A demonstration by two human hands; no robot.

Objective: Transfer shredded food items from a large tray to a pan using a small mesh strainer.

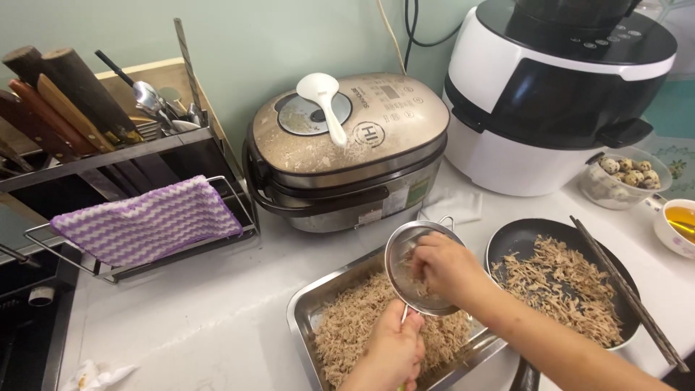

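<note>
My left hand [394,347] grips the handle of a small metal sieve [405,253] held tilted over a steel tray [300,311] filled with shredded brown meat [347,326]. Inside the sieve's bowl, my right hand [441,264] has its fingers bent against the mesh, touching shreds there. Just to the right sits a dark plate [517,235] with more shredded meat, and a pair of dark chopsticks [626,293] rests across its right rim.
A rice cooker [347,152] with a white paddle [326,101] on top stands behind the tray. A large white and black cooker [557,94] is at the right. A clear bowl of speckled eggs [626,174], a cup [677,224], a knife rack [108,159] with a purple cloth [145,221] stand around.
</note>
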